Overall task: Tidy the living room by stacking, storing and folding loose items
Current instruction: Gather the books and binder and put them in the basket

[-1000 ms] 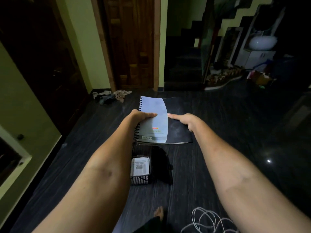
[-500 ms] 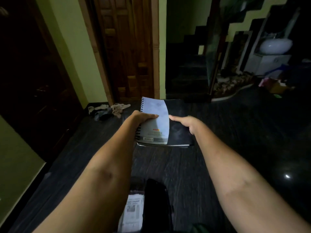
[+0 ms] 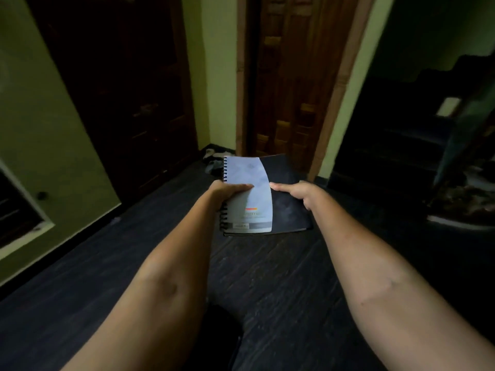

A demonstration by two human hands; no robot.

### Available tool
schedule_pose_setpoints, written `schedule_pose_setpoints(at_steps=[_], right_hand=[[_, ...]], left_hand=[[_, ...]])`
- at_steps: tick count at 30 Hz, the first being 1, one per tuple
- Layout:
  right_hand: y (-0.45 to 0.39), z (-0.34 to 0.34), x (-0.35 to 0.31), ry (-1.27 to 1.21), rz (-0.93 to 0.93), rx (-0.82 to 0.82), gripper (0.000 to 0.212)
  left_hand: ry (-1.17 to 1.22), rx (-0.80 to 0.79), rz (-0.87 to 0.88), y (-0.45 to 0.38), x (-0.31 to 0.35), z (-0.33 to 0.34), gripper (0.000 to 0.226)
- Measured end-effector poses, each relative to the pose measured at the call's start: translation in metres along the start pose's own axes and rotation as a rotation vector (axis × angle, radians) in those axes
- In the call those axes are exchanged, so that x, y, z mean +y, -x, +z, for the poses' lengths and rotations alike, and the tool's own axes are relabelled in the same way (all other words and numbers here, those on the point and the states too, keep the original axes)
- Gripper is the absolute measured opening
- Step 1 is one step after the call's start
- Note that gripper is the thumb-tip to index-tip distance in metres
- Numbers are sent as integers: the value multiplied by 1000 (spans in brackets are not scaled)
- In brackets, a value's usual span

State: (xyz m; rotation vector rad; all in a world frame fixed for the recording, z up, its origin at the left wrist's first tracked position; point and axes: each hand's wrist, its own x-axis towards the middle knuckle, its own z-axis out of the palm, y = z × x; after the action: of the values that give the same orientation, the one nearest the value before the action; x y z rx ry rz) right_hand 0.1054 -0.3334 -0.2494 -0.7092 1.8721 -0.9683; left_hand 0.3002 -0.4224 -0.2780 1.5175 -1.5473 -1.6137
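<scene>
Left hand [image 3: 230, 190] gripping spiral notebook [image 3: 247, 196] atop black folder [image 3: 288, 207]; right hand [image 3: 300, 192] gripping folder edge. Risk: notebook sliding off if stack tilts.

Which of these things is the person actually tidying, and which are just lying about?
In hand:
- spiral notebook, gripped by the left hand
- black folder beneath it, held by the right hand

Lying about:
- crumpled clothes on the floor by the wooden door
</scene>
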Motion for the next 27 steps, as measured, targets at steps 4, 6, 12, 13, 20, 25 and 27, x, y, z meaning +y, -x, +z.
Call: schedule_pose_setpoints(at_steps=[4, 6, 12, 13, 20, 25, 27], right_hand=[[-61, 12, -27, 164, -92, -229, 121], [-83, 24, -40, 240, -140, -325, 123], [-87, 59, -86, 434, -369, -838, 82], [-89, 68, -92, 467, -381, -919, 76], [-90, 126, -128, 733, -454, -1301, 36], [-87, 171, -147, 969, -513, -1528, 38], [-90, 184, -150, 1032, -512, -1574, 39]], left_hand=[[328, 100, 45, 13, -2, -18, 79], [519, 132, 26, 18, -5, -34, 90], [725, -17, -69, 47, -32, -92, 130], [736, 3, -72, 54, -34, -95, 126], [747, 285, -119, 90, -28, -96, 101], [619, 401, -89, 107, -22, -98, 77], [510, 538, -159, 115, -19, -85, 62]])
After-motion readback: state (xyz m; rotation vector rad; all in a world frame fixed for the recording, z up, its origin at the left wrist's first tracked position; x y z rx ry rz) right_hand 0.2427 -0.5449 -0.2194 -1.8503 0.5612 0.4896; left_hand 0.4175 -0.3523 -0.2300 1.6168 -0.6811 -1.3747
